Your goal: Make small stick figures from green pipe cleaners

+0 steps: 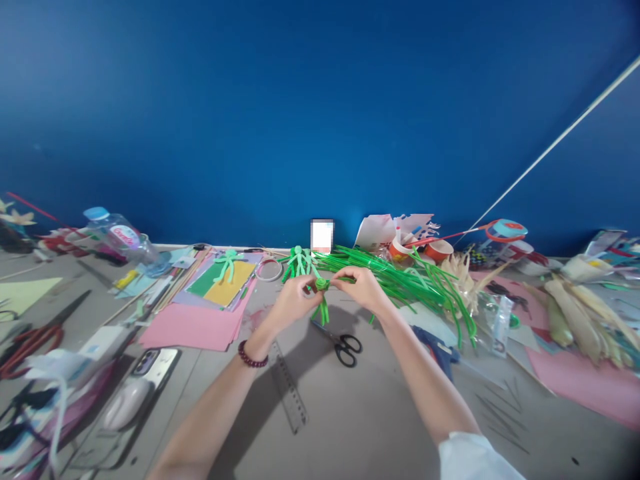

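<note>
My left hand is closed on a small green pipe-cleaner piece, whose coiled top shows between my hands and whose strands hang below. On its right side, my right hand pinches the edge of the same piece with thumb and forefinger. Just behind my left hand stand green pipe-cleaner figures. A bundle of long green pipe cleaners lies behind and right of my right hand. Below the hands, black-handled scissors rest on the table, with a clear ruler to their left.
Pink paper and a light green figure lie left. Further left are a phone, a bottle and red-handled scissors. At right are a blue glue gun and dried husks. A blue wall rises behind.
</note>
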`<state>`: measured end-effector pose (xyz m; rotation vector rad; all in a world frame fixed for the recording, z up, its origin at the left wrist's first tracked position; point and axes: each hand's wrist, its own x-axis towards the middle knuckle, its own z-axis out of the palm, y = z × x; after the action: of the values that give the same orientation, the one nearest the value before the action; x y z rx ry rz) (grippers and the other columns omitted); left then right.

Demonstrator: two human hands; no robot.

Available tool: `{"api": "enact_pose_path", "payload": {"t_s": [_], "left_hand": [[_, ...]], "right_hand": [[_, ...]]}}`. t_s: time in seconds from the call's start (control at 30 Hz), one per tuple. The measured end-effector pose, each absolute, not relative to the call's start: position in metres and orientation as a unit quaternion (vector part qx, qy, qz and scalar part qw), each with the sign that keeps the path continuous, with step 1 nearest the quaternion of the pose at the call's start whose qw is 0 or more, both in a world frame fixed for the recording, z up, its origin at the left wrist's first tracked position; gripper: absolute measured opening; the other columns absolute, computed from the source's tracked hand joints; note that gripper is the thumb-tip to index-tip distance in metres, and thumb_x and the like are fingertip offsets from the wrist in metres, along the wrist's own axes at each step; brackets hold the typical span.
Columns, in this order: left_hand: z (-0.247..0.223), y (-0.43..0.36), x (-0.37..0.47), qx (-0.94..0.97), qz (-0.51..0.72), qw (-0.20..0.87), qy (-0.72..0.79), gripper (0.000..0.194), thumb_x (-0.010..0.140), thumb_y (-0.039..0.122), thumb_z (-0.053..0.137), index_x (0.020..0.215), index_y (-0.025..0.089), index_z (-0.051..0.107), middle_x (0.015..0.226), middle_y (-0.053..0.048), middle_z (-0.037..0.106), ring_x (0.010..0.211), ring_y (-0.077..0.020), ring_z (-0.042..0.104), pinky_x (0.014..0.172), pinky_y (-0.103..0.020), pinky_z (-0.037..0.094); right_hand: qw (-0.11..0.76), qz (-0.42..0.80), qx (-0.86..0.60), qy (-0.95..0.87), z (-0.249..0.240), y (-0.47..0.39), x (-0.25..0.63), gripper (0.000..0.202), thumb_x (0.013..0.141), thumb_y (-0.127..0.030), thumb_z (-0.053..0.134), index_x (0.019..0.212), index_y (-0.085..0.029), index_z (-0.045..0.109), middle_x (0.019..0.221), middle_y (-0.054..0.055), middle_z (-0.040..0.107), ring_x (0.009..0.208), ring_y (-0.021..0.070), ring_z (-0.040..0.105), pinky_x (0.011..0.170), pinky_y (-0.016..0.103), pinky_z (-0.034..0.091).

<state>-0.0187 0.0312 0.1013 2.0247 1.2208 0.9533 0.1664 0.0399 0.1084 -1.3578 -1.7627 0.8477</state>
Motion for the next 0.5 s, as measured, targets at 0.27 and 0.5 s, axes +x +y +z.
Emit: {"api": "enact_pose_path", "payload": {"t_s": [0.27,0.5], "left_hand": [[0.0992,0.0317,-0.0187,0.768,0.345,0.299,0.45,0.011,0.072,0.019,0.054,0.062,0.015,0.053,0.058,0.003,0.049,0.058,-0.0106,0.041,0.053,-0.022,0.03],[0.0957,0.0331,-0.0194,0.758,0.344,0.299,0.467,0.009,0.07,0.018,0.054,0.061,0.015,0.054,0.058,0.003,0.048,0.057,-0.0106,0.041,0.052,-0.022,0.029]], "right_hand": [[0.368,0.322,-0.524,-0.697,0.1036,0.0422,0.1687,0.016,0.073,-0.032,0.065,0.071,-0.018,0.072,0.07,0.002,0.068,0.059,0.0135,0.052,0.055,0.024,0.038],[0.402,0.265,-0.505,-0.716,0.1011,0.0398,0.1657,0.01,0.075,-0.026,0.065,0.072,-0.019,0.071,0.075,0.003,0.069,0.064,0.0148,0.057,0.06,0.025,0.042]]}}
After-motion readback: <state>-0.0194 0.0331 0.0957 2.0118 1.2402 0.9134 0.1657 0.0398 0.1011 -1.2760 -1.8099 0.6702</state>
